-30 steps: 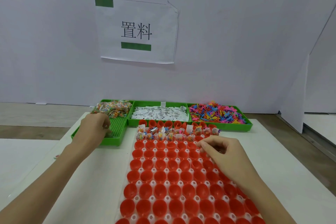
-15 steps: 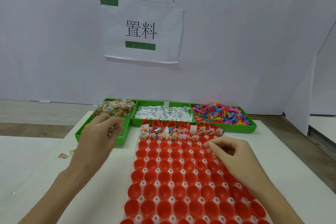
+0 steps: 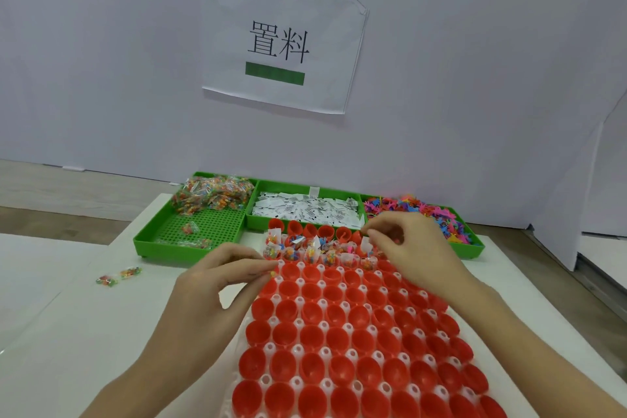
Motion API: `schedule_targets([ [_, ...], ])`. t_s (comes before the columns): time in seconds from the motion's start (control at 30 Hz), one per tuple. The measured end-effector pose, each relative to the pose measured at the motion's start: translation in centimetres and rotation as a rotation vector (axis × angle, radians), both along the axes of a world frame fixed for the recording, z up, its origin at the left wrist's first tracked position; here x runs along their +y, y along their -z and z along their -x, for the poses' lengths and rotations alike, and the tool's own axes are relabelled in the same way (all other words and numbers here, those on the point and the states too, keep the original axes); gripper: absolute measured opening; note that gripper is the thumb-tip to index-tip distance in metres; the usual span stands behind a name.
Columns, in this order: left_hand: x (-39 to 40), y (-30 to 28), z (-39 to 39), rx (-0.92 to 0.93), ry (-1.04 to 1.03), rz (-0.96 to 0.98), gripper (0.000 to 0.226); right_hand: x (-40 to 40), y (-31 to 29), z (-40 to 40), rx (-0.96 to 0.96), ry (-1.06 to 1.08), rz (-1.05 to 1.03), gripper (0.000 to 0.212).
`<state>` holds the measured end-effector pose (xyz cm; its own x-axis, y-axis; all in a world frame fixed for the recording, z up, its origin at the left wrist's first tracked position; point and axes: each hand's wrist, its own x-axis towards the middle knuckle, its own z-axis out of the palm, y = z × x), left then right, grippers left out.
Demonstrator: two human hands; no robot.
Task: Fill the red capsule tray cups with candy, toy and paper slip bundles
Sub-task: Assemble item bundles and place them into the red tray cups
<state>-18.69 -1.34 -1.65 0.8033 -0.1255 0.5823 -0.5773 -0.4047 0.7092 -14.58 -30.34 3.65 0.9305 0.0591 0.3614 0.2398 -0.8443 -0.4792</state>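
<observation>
Red cups (image 3: 342, 343) sit in a white tray (image 3: 271, 348). At twelve o'clock, green bins (image 3: 200, 231) hold rainbow candy (image 3: 210, 195), white slips (image 3: 305, 210) (black marks) and bright toys (image 3: 420, 210).

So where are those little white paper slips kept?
The paper slips fill the middle green bin at the table's far edge, between the candy packets on the left and the colourful toys on the right.

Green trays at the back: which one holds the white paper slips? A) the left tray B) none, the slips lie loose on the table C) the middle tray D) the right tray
C: the white paper slips fill the middle green tray, between the candy packets on the left and the coloured toys on the right.
</observation>
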Motion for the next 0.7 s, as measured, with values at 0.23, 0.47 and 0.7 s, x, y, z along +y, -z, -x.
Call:
schedule_targets([
  [0.23,0.0,0.5,0.2,0.168,0.046,0.255,0.033,-0.1,1.4,-10.7,0.13,0.036,0.267,0.019],
  [0.47,0.2,0.3,-0.2,0.276,0.1,0.431,0.025,-0.5,2.6,-14.8,0.257,-0.026,0.413,0.021],
  [0.7,0.3,0.4,-0.4,0.281,0.084,0.421,0.029,-0.3,2.9,-15.1,0.204,-0.049,0.399,0.007],
])
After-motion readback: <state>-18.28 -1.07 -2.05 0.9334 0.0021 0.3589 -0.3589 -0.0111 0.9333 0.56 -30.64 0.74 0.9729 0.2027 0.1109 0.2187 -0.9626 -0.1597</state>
